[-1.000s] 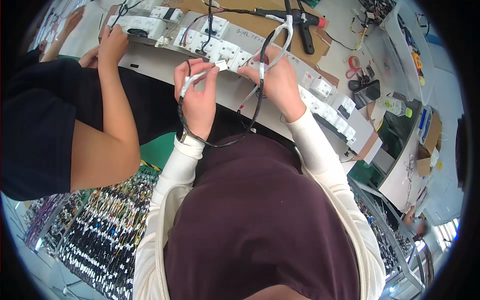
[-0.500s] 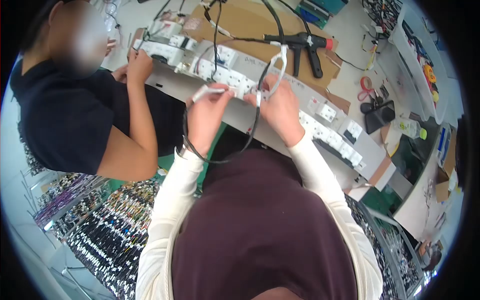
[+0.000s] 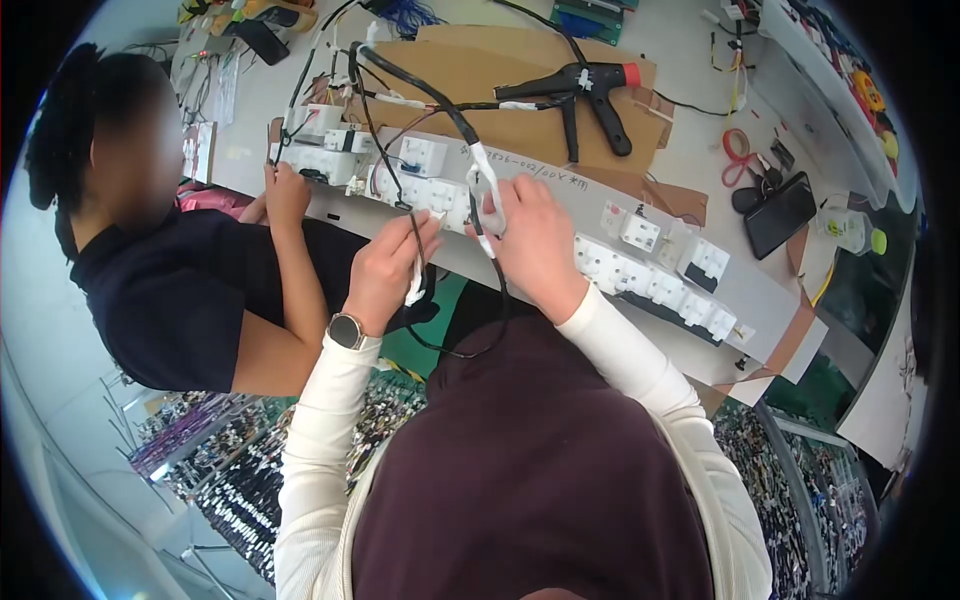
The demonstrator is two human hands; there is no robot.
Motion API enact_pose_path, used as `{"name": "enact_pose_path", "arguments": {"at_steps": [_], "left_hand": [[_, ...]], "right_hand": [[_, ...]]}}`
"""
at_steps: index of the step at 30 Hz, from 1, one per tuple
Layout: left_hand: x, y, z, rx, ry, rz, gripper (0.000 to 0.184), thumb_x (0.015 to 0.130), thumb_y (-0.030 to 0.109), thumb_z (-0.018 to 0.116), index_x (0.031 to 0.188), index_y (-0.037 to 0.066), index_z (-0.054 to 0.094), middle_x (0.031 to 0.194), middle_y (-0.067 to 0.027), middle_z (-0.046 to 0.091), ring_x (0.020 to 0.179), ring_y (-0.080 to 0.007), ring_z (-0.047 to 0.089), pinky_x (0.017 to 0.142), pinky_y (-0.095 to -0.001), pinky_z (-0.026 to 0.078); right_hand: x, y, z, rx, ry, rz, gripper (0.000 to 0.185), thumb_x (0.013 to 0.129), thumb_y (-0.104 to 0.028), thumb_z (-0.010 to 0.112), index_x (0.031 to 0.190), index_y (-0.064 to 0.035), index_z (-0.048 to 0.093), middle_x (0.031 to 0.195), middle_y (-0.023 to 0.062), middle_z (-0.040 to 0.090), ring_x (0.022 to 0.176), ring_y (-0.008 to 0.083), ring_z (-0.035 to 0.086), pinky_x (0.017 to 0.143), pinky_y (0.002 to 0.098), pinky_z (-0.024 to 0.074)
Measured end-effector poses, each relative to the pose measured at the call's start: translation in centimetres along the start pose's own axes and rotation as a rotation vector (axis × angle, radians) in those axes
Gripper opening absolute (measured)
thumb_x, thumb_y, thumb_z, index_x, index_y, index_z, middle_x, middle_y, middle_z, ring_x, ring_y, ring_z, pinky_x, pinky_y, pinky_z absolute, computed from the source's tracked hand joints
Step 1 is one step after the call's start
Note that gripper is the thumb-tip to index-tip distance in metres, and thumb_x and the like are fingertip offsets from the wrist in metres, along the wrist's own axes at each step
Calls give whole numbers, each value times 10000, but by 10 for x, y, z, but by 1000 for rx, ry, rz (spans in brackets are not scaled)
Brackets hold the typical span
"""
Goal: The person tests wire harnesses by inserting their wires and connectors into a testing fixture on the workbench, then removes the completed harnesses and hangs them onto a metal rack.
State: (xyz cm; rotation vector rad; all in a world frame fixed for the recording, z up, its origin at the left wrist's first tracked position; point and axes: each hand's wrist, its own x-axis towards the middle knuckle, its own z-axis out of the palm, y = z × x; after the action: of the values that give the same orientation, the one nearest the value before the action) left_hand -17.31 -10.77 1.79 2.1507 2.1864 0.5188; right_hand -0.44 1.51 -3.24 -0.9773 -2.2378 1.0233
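Note:
A black wire harness with white-wrapped stretches arches over the long grey board and loops down between my hands. My left hand is closed at the row of white connector blocks, its fingertips pinching a branch of the harness. A white-wrapped piece hangs below those fingers. My right hand curls round the white-wrapped part of the harness, just right of the left hand. What its fingertips touch is partly hidden. More white blocks line the board to the right.
At the left, a co-worker's hand works at the board's far end. A black pistol-shaped tool with a red end lies on cardboard. Farther right are red-handled scissors, a black phone, a bottle and a clear bin.
My left hand has come lower against the blocks, and its white-wrapped piece now hangs below the fingers. The right hand still grips the harness. The head view has shifted.

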Motion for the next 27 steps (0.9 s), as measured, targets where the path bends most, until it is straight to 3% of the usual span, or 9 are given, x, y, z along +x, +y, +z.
{"name": "enact_pose_path", "arguments": {"at_steps": [7,12,22,24,27], "left_hand": [[7,1,-4,40,7,28,286,799,14,738,1079,64,710,1006,-72,684,838,-247,674,681,-353,567],[24,1,-21,79,-261,-38,274,817,20,656,1083,78,687,917,-45,632,804,-239,639,663,-353,546],[15,-10,-3,187,-202,177,370,795,27,664,1164,57,676,1035,-30,644,867,-223,635,683,-338,554],[14,-2,0,190,-222,122,363,787,26,687,1148,65,684,1088,-55,645,922,-249,644,704,-341,561],[2,9,11,200,-70,-6,406,753,5,731,1152,62,683,1205,-138,626,1013,-333,645,761,-363,570]], "right_hand": [[1,1,-2,1,-46,-8,322,726,-183,805,950,-117,583,940,70,517,913,291,569,735,423,486],[0,2,-1,21,-65,-5,331,728,-194,804,959,-111,581,939,74,520,919,293,569,744,424,491],[1,4,-1,30,-9,-23,339,737,-214,803,959,-91,577,934,80,528,923,295,570,754,422,498],[2,4,-2,38,-21,-14,337,739,-215,802,956,-91,577,933,79,529,922,294,569,755,421,498],[3,4,-2,51,-47,6,334,742,-218,801,954,-91,576,932,78,530,920,291,568,757,419,498]]}}
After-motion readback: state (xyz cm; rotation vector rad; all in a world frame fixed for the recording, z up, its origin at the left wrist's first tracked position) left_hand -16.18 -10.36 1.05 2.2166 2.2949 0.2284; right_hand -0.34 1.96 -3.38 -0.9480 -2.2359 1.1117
